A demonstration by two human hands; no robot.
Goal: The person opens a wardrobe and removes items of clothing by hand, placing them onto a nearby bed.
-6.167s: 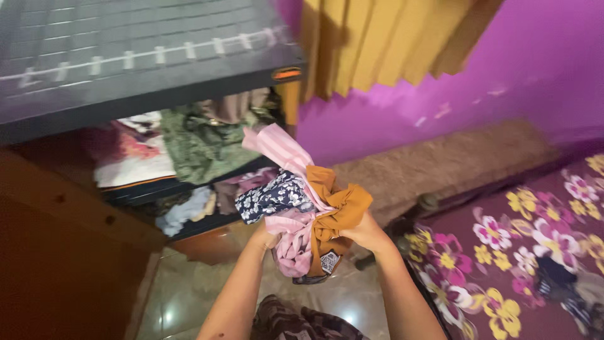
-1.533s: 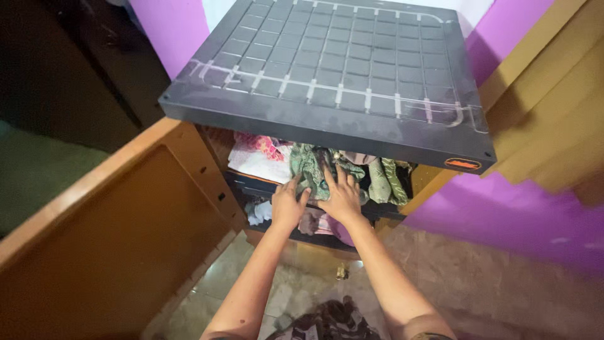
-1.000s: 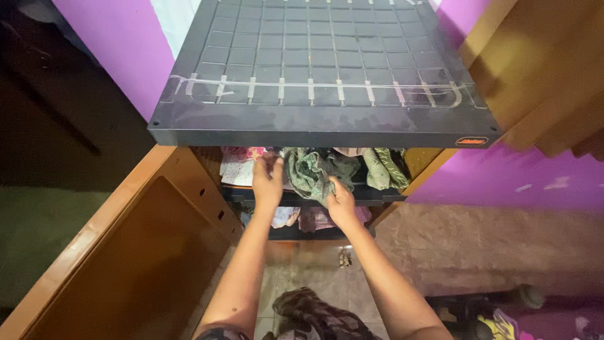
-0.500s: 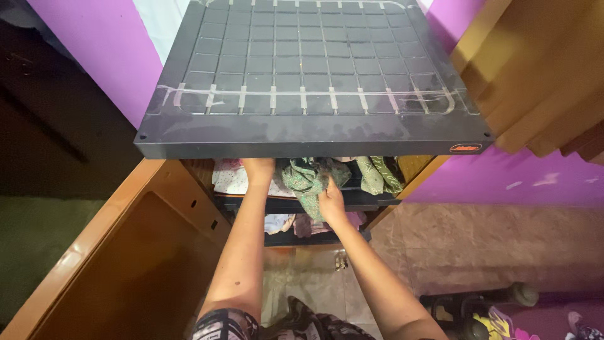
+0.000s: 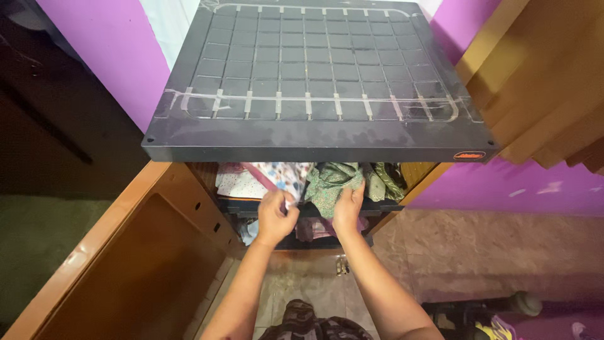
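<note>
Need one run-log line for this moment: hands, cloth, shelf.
left hand: gripping patterned cloth | right hand: on green cloth | place: cabinet shelf under dark top

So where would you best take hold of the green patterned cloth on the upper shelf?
Probably by the loose fold of the green patterned cloth that hangs over the shelf's front edge, coming from the open front and slightly below. The dark grey top panel overhangs it, so a reach from above is blocked. The right hand already rests there; the left hand pinches the floral cloth beside it.
</note>
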